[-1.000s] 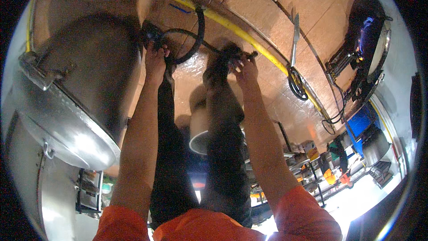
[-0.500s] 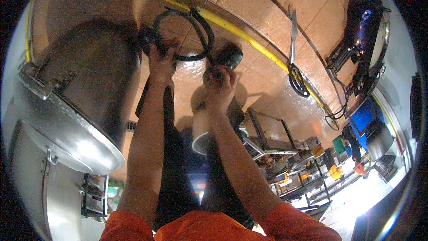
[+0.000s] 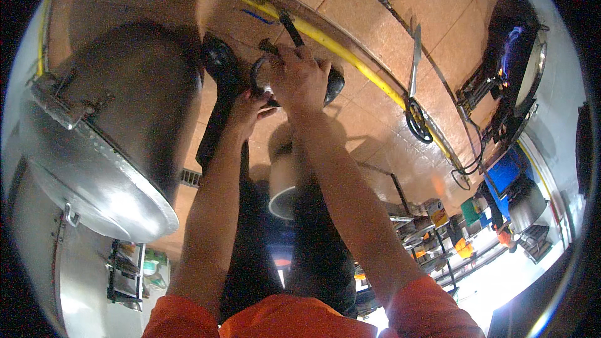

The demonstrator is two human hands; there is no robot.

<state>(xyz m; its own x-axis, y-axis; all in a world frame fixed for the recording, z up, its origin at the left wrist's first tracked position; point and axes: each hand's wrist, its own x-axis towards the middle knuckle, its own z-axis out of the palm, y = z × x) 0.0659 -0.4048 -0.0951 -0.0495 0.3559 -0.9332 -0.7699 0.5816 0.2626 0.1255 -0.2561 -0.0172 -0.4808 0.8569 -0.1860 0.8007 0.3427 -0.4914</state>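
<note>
A black hose (image 3: 255,76) is bent into a small loop between my hands, over the tiled floor. My right hand (image 3: 299,81) is closed around its upper part, and a dark end piece (image 3: 268,45) sticks out beyond the fingers. At the loop's lower left, the curled fingers of my left hand (image 3: 249,111) hold the hose; part of the grip is hidden. Just beyond, a short black length (image 3: 292,30) meets the yellow pipe (image 3: 338,48) along the floor. My black shoes (image 3: 219,56) stand on both sides of the hose.
A large metal pot (image 3: 119,169) stands at my left. Between my legs is a pale round vessel (image 3: 283,181). To the right are a thin metal piece (image 3: 416,56) with a coiled black hose (image 3: 417,120) and a burner with a blue flame (image 3: 508,50). Shelving (image 3: 432,238) stands at the lower right.
The large hose loop has drawn in smaller. My right hand has moved up and left onto the hose; my left hand has come down and right, closer to it.
</note>
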